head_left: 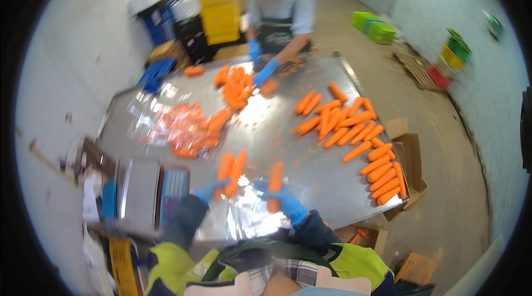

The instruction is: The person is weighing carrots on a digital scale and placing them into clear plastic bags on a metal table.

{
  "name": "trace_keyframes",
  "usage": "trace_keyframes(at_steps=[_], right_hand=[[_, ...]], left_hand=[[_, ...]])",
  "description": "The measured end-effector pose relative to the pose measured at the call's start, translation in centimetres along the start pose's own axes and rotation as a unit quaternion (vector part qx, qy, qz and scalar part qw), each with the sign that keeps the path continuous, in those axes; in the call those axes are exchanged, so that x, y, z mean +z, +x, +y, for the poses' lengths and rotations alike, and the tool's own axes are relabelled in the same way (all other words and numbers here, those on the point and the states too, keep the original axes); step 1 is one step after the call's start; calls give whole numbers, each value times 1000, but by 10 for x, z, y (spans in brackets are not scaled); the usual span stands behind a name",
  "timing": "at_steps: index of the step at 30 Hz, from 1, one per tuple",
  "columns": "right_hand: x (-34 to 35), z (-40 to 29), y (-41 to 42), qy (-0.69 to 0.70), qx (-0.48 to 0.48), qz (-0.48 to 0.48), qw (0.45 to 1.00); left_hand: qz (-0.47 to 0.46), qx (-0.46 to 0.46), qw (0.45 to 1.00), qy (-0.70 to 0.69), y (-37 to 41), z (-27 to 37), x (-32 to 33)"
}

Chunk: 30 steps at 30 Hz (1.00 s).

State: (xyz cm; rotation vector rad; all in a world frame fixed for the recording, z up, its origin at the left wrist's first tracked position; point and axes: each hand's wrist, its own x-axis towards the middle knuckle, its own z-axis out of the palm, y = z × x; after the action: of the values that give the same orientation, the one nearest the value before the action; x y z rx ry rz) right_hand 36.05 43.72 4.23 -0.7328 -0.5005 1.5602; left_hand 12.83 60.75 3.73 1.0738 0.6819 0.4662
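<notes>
My left hand (211, 190), in a blue glove, has its fingers across an orange carrot (225, 166). A second carrot (237, 171) stands right beside it; motion blur hides how firmly the fingers close. My right hand (291, 205), gloved in blue too, grips another carrot (275, 177) that points away from me. Below and between both hands lies shiny clear plastic film (253, 221) on the metal table (307, 190). Many loose carrots (349, 125) are spread along the table's right side. Left of centre are carrots in clear plastic bags (183, 130).
A scale (141, 192) with a keypad panel (174, 184) stands at my left. Across the table a co-worker's blue-gloved hand (266, 72) is beside a carrot pile (237, 88). Cardboard boxes (409, 159) adjoin the right edge. Yellow crates (218, 5) are stacked behind.
</notes>
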Motion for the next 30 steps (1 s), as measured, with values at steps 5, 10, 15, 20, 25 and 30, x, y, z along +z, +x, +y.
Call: trace_keyframes(at_steps=[5, 10, 15, 20, 25, 30], right_hand=[[4, 20, -31, -111, 0, 124, 986], [-5, 57, -38, -70, 72, 135, 986], [-9, 61, -37, -105, 58, 170, 978], [-5, 53, -33, -99, 74, 184, 975], [-11, 54, -32, -86, 64, 197, 975], [-9, 54, -33, -74, 76, 198, 974]], left_hand=[[188, 45, 979, -58, -59, 70, -132], [355, -36, 917, 178, -138, 44, -330], [416, -115, 693, 578, -139, 32, -322], [424, -56, 877, 219, -177, 42, -358], [459, 30, 845, 274, -195, 71, -354], [418, -50, 768, 482, -144, 47, -324]])
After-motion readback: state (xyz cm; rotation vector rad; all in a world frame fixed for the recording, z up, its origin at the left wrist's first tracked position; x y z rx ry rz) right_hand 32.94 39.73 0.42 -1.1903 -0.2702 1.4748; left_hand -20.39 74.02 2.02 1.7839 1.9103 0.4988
